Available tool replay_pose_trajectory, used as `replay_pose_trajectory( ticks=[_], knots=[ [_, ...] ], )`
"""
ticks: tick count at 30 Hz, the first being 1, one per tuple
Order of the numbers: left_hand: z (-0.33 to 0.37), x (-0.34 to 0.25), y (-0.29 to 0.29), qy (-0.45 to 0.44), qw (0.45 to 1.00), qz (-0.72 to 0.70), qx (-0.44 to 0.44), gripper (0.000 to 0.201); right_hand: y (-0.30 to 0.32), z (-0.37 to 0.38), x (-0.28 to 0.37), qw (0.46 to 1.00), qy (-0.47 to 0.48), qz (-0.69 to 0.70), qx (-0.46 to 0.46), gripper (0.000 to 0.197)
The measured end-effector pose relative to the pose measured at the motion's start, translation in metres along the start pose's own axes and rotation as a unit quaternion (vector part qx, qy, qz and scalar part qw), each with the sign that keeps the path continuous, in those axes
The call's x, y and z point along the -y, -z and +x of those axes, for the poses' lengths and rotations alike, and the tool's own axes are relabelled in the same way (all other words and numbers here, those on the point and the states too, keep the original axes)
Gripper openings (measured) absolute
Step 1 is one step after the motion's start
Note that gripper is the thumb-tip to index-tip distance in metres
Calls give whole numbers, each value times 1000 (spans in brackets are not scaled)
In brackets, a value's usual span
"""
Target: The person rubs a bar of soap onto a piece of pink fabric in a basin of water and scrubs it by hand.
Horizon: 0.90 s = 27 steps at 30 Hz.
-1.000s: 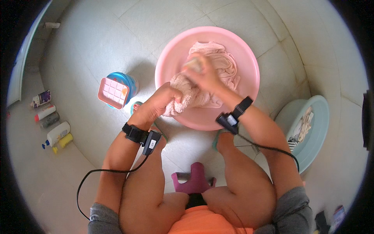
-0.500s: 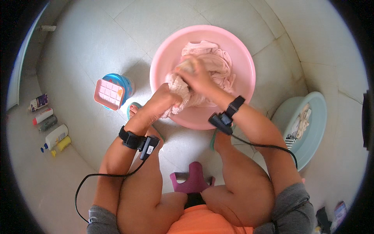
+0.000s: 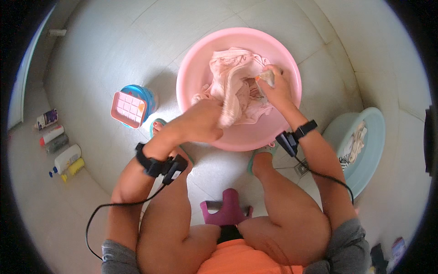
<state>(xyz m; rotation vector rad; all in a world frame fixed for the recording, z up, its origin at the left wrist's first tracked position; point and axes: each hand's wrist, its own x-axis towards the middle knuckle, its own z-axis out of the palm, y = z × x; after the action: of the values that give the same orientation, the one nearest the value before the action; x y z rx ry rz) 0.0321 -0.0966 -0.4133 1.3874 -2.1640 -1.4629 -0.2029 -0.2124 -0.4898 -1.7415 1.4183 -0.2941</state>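
Note:
A round pink basin (image 3: 286,84) stands on the floor before me, with a wet-looking, crumpled pale pink garment (image 3: 232,64) in it. My left hand (image 3: 205,121) is closed around a bunched part of the garment at the basin's near left rim; its fingers are partly hidden and slightly blurred. Over the right side of the basin, my right hand (image 3: 279,89) grips a small pale beige block-like thing (image 3: 267,79) with an orange edge, whose exact kind I cannot make out. That hand is above the garment's right part.
Left of the basin, a pink tray (image 3: 129,109) rests on a blue bucket (image 3: 148,98). Several bottles (image 3: 67,157) line the left wall. A tilted pale blue tub (image 3: 372,150) with clothes stands at the right. Below me is a purple stool (image 3: 228,208); a floor drain (image 3: 301,169) lies near my right foot.
My right hand has moved right, away from my left hand, with the pale block. My left hand has shifted slightly right and down, and the garment is spread differently in the basin.

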Motion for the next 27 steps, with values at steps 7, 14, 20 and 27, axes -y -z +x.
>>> replay_pose_trajectory(
  ticks=[7,14,20,27],
  knots=[
    [58,26,-37,228,971,-54,42,46,0,5,-8,999,-3,44,-22,38],
    [79,22,-84,220,926,243,-185,65,-6,9,-3,991,17,129,-24,37],
    [70,-4,-95,125,954,269,-53,59,7,14,25,988,118,72,-70,36],
    [20,29,-132,-26,961,236,-140,46,-49,-21,55,931,335,-69,131,32]
  ],
)
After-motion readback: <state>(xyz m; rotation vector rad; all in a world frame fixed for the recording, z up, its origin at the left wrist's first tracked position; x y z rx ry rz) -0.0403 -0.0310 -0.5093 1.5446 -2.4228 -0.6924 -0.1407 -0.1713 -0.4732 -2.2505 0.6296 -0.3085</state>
